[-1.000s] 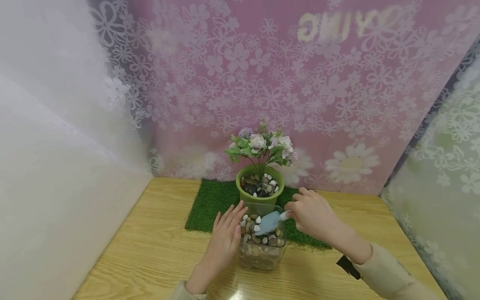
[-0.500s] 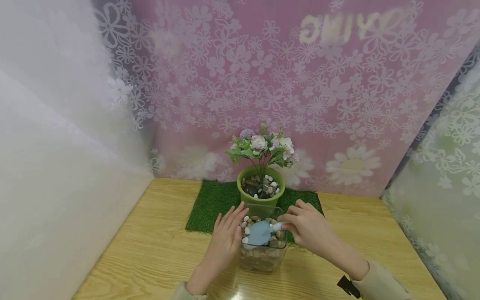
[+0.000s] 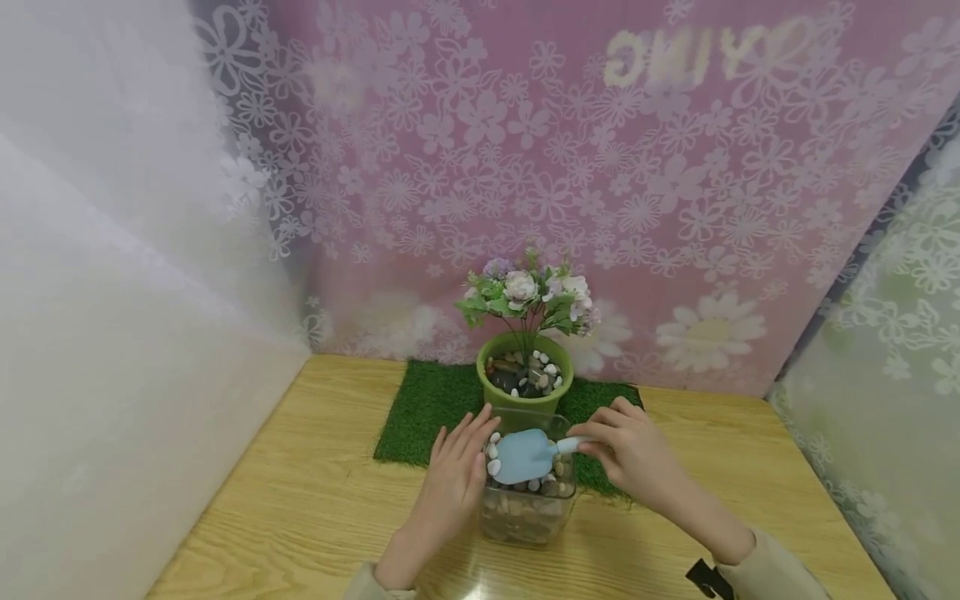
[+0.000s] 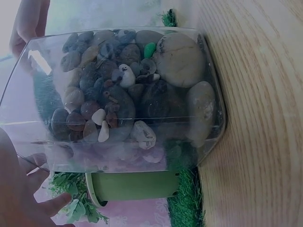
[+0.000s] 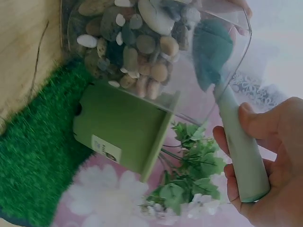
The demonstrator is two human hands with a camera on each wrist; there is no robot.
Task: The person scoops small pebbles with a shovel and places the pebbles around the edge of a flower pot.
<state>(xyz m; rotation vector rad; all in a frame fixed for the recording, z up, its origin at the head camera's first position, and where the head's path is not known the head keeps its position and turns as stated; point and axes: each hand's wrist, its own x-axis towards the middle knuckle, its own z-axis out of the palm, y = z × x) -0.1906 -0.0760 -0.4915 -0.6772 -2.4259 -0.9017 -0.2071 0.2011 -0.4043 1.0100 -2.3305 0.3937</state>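
Note:
In the head view a clear plastic box (image 3: pixel 525 529) stands on the table, filled with pebbles (image 4: pixel 102 90) of mixed sizes and colours. My right hand (image 3: pixel 633 454) grips the handle of a small light-blue shovel (image 3: pixel 523 458). Its blade lies above the stones within the box's upper part; the right wrist view shows the blade through the clear wall, above the stones. My left hand (image 3: pixel 452 475) rests against the box's left side, fingers straight along the rim. Whether the blade touches the stones I cannot tell.
Just behind the box stands a green flowerpot (image 3: pixel 525 402) holding stones and artificial flowers (image 3: pixel 525 287). A mat of artificial grass (image 3: pixel 427 417) lies beneath it on the wooden table (image 3: pixel 300 500). A pink floral curtain (image 3: pixel 480 183) hangs close behind; pale sheets flank both sides.
The shovel blade first moved left across the stones in the box, then lifted slightly, with my right hand shifting along. My left hand has stayed at the box's side.

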